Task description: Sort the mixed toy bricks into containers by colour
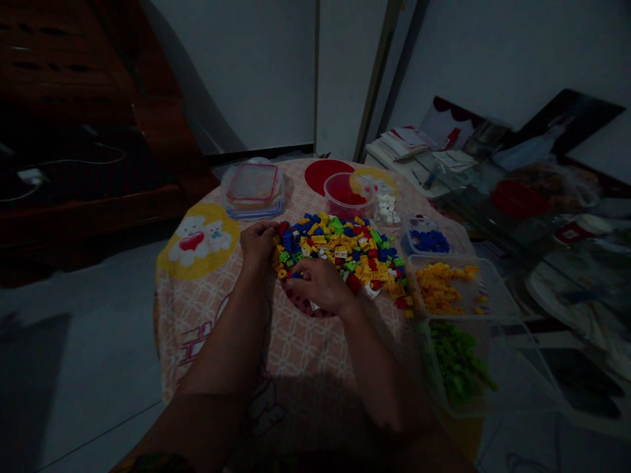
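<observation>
Left hand (257,243), right hand (319,284) apart at mixed bricks (340,246); grips unclear. Tablecloth (305,355): purple markings unreadable.

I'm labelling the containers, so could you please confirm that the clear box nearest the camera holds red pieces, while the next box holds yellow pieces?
Not quite: in the head view, the clear box nearest the camera holds green pieces, not red; the next box does hold yellow pieces.
</observation>
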The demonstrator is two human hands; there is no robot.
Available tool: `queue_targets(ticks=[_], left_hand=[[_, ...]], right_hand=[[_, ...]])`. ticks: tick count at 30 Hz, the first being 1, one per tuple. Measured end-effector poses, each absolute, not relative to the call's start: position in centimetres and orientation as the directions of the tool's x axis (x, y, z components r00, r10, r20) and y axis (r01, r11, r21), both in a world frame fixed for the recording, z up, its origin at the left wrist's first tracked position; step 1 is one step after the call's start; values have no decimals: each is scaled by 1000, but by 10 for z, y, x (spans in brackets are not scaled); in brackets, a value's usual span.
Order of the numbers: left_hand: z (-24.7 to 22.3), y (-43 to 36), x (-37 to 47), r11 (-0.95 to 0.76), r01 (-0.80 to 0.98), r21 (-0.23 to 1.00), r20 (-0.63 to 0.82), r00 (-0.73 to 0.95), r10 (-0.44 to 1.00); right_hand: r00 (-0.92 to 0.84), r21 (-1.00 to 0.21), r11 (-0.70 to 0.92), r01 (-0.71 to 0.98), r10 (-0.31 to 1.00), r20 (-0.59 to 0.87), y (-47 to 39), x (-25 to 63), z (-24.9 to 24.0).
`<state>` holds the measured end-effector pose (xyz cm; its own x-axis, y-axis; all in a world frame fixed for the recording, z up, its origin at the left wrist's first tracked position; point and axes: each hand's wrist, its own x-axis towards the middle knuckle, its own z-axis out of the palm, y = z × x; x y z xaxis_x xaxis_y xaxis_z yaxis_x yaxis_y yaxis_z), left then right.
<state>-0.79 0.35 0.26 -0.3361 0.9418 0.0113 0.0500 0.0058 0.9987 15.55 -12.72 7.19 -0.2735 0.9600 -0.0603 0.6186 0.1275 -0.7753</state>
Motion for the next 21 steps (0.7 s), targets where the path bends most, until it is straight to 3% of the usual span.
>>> queue_targets(ticks=[3, 6, 10, 16, 21], left_hand=[[4, 3, -9, 4, 65, 998, 18, -336, 942], [2, 4, -10, 4, 73, 997, 21, -340, 940], [-2, 5, -9, 3, 49, 999, 14, -340, 940], [-9, 12, -12, -13, 94, 995, 47, -365, 930], [-9, 13, -13, -31, 128, 991, 75, -359, 931]], right_hand=[[-79, -928, -10, 372, 996, -42, -119, 178, 66], [160, -989, -100, 110, 984, -82, -113, 204, 67], [490, -996, 8, -86, 871, -35, -111, 245, 67], [800, -966, 213, -145, 600, 12, -113, 303, 53], [912, -960, 277, -41, 404, 78, -113, 321, 51]])
